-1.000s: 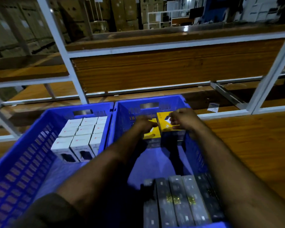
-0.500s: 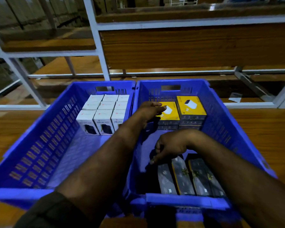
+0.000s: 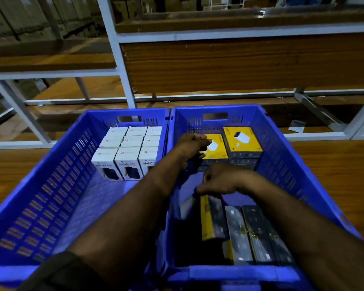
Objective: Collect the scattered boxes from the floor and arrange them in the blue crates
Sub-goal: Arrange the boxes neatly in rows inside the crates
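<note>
Two blue crates stand side by side, the left crate (image 3: 29,206) and the right crate (image 3: 282,164). Several white boxes (image 3: 126,152) are packed upright at the left crate's far end. In the right crate, two stacks of yellow-topped boxes (image 3: 242,139) sit against the far wall. My left hand (image 3: 192,144) rests with straight fingers on the left yellow box (image 3: 218,153). My right hand (image 3: 221,179) grips the far end of a dark box with a yellow side (image 3: 210,217), tipped on edge. Several dark boxes (image 3: 250,234) lie beside it in the near row.
A white metal rack (image 3: 118,59) with wooden shelves rises just behind the crates. A paper slip (image 3: 295,126) lies on the low shelf at the right. Wooden floor (image 3: 334,175) flanks both crates. The left crate's near half shows bare bottom.
My right hand left the far yellow box, came back to the near row and took hold of a dark box, tipping its yellow side up. My left hand stayed on the left yellow box.
</note>
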The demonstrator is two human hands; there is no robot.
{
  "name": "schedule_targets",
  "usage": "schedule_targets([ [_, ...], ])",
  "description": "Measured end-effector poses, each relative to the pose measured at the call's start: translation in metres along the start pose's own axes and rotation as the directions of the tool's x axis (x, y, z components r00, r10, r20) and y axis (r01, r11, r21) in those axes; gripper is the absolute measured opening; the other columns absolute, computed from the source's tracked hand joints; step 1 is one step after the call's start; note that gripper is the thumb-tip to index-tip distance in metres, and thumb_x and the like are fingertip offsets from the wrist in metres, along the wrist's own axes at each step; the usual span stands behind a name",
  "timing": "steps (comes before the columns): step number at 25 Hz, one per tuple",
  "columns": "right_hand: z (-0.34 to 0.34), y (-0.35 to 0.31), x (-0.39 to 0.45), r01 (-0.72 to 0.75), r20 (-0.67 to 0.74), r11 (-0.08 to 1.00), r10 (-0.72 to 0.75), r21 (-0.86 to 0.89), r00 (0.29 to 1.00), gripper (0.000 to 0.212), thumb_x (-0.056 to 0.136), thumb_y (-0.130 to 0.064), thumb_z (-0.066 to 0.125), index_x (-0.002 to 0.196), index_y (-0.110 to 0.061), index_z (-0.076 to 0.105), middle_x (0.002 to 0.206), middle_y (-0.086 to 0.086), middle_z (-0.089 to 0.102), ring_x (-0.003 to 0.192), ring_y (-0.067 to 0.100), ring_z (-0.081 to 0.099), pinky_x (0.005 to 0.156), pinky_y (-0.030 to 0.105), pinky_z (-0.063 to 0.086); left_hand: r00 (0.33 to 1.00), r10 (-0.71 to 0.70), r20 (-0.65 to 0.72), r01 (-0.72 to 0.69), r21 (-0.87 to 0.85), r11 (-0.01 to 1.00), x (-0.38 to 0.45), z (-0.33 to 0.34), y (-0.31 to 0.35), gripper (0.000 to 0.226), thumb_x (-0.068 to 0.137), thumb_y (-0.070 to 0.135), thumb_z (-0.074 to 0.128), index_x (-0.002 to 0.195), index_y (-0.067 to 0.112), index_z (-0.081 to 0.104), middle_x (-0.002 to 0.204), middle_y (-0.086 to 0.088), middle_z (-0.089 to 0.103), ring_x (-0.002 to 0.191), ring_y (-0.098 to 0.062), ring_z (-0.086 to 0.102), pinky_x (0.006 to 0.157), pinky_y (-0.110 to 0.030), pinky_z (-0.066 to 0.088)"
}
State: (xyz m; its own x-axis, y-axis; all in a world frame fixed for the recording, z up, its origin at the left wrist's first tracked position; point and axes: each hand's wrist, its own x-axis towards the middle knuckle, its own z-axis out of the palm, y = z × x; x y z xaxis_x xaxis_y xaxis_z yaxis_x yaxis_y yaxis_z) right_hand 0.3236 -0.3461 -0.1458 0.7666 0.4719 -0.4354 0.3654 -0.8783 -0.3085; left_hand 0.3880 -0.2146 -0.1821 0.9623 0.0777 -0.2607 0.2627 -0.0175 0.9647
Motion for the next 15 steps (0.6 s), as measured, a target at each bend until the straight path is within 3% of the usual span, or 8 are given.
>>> schedule_targets([
  [2, -0.016, 0.014, 0.002, -0.032, -0.146, 0.960, 0.075, 0.279, 0.986, 0.037, 0.083, -0.043, 0.068, 0.076, -0.007, 0.070, 0.076, 0.013, 0.068, 0.071, 0.027, 0.061, 0.068, 0.035, 0.053, 0.999, -0.013, -0.036, 0.011, -0.041, 0.999, 0.004, -0.001, 0.000, 0.025, 0.090, 0.013, 0.070, 0.112, 0.005, 0.062, 0.090, -0.011, 0.062, 0.089, -0.022, 0.060, 0.068, -0.030, 0.053],
  [4, -0.025, 0.031, 0.005, -0.029, -0.263, 0.842, 0.201, 0.539, 0.944, 0.033, 0.083, -0.034, 0.071, 0.083, -0.001, 0.071, 0.079, 0.019, 0.069, 0.072, 0.029, 0.064, 0.070, 0.042, 0.060, 0.996, -0.014, -0.092, 0.008, -0.062, 0.998, 0.008, -0.001, -0.001, 0.027, 0.089, 0.014, 0.071, 0.112, 0.002, 0.062, 0.101, -0.016, 0.064, 0.095, -0.024, 0.057, 0.068, -0.029, 0.048],
  [6, -0.032, 0.048, 0.009, -0.029, -0.329, 0.752, 0.322, 0.658, 0.888, 0.029, 0.085, -0.029, 0.072, 0.083, 0.000, 0.069, 0.070, 0.014, 0.061, 0.065, 0.027, 0.061, 0.063, 0.041, 0.060, 0.992, -0.001, -0.122, -0.010, -0.088, 0.996, 0.013, -0.001, -0.002, 0.043, 0.086, 0.018, 0.074, 0.121, -0.003, 0.062, 0.121, -0.021, 0.064, 0.101, -0.026, 0.059, 0.066, -0.028, 0.049],
  [8, -0.037, 0.062, 0.014, -0.002, -0.373, 0.687, 0.397, 0.727, 0.839, 0.026, 0.087, -0.025, 0.070, 0.082, 0.000, 0.068, 0.072, 0.014, 0.058, 0.067, 0.027, 0.058, 0.058, 0.038, 0.054, 0.991, -0.007, -0.130, -0.010, -0.134, 0.991, 0.014, 0.001, -0.002, 0.064, 0.073, 0.025, 0.083, 0.126, -0.003, 0.060, 0.126, -0.022, 0.064, 0.106, -0.031, 0.064, 0.073, -0.033, 0.054],
  [10, -0.042, 0.071, 0.015, 0.076, -0.358, 0.519, 0.468, 0.851, 0.808, 0.018, 0.089, -0.021, 0.066, 0.079, -0.006, 0.065, 0.080, 0.013, 0.060, 0.069, 0.024, 0.058, 0.059, 0.034, 0.052, 0.995, -0.012, -0.103, -0.005, -0.162, 0.987, 0.010, 0.000, 0.001, 0.074, 0.070, 0.025, 0.086, 0.131, -0.004, 0.055, 0.130, -0.022, 0.062, 0.108, -0.032, 0.064, 0.075, -0.034, 0.054],
  [13, -0.051, 0.078, 0.010, 0.217, -0.307, 0.225, 0.544, 0.950, 0.781, 0.014, 0.090, -0.018, 0.063, 0.078, -0.010, 0.062, 0.066, 0.005, 0.062, 0.059, 0.016, 0.058, 0.054, 0.032, 0.056, 0.994, -0.026, -0.110, 0.016, -0.093, 0.996, 0.005, -0.001, 0.003, 0.037, 0.089, 0.015, 0.072, 0.120, 0.003, 0.057, 0.119, -0.015, 0.063, 0.096, -0.028, 0.063, 0.060, -0.027, 0.052],
  [15, -0.053, 0.083, 0.009, 0.261, -0.285, 0.122, 0.540, 0.958, 0.792, 0.013, 0.090, -0.018, 0.063, 0.079, -0.011, 0.062, 0.062, 0.002, 0.063, 0.059, 0.015, 0.061, 0.048, 0.027, 0.057, 0.995, -0.078, -0.061, 0.070, -0.125, 0.990, 0.003, -0.002, 0.005, 0.024, 0.091, 0.017, 0.070, 0.111, 0.012, 0.057, 0.109, -0.010, 0.064, 0.094, -0.022, 0.063, 0.066, -0.029, 0.057],
])
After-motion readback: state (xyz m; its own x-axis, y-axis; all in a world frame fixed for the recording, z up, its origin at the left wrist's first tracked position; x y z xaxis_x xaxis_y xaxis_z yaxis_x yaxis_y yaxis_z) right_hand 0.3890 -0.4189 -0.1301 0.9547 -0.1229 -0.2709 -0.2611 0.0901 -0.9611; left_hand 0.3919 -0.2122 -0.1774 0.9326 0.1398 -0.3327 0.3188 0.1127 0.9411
